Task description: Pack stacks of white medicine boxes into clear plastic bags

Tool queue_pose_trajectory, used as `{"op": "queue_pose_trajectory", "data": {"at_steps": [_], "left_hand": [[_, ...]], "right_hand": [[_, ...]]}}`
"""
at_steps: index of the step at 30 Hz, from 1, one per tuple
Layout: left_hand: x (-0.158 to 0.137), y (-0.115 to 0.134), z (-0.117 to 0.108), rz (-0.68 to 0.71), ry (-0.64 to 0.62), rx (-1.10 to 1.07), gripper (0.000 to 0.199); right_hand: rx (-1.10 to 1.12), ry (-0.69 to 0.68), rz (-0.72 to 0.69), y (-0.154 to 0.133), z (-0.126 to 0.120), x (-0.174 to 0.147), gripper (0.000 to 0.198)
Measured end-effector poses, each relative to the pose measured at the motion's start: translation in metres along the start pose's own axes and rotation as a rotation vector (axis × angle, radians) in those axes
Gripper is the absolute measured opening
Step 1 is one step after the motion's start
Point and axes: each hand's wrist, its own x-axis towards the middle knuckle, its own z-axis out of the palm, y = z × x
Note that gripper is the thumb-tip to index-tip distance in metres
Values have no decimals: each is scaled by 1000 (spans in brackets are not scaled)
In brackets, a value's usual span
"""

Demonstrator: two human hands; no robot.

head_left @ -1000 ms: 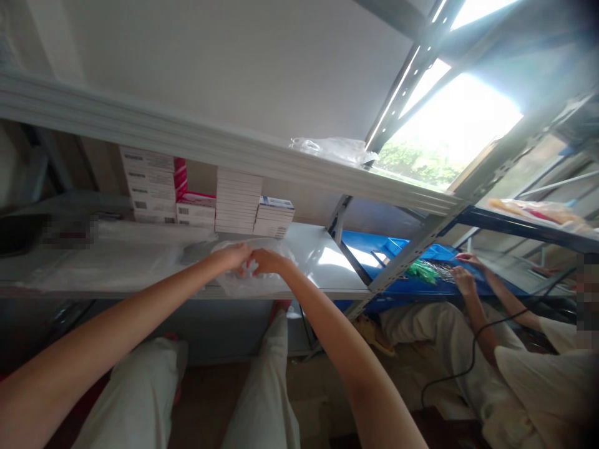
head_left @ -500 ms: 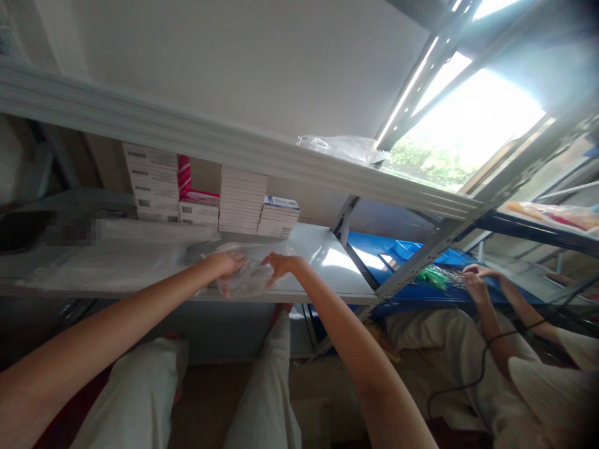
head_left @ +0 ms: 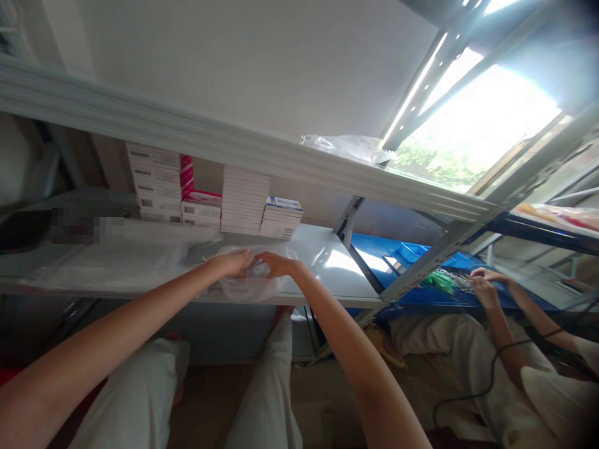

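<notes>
A clear plastic bag (head_left: 250,290) lies crumpled on the grey shelf (head_left: 322,284), near its front edge. My left hand (head_left: 238,263) has its fingers closed on the bag's upper part. From the other side, my right hand (head_left: 277,265) pinches the same bag. The fingertips of both hands nearly meet over it, and a small bunched piece of plastic shows between them. Whatever the bag holds, if anything, cannot be made out. Left of my hands, more clear plastic bags (head_left: 121,262) lie flat along the shelf.
Behind the bags stand stacked white boxes (head_left: 246,199) and pink-and-white boxes (head_left: 156,187). An upper shelf (head_left: 187,140) crosses above my hands, carrying a plastic bag (head_left: 346,146). A metal post (head_left: 430,255) rises at right. Beyond it, a co-worker's hands (head_left: 486,284) handle green and silvery strands.
My hands have come closer together over the plastic bag, the left moving right. The bag is now bunched between the fingertips. The view has shifted slightly.
</notes>
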Motion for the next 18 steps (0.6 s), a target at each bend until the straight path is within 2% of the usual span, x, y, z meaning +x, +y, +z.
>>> {"op": "queue_pose_trajectory", "data": {"at_steps": [5, 8, 12, 18], "left_hand": [[0, -19, 13, 14, -62, -32, 75], [2, -25, 9, 16, -52, -41, 82], [3, -26, 0, -37, -138, -85, 91], [4, -33, 0, -53, -192, -155, 101]], "right_hand": [[29, -128, 83, 16, 5, -8, 101], [23, -160, 98, 26, 7, -8, 110], [67, -211, 103, 39, 12, -9, 121], [149, -201, 90, 51, 15, -10, 125]]}}
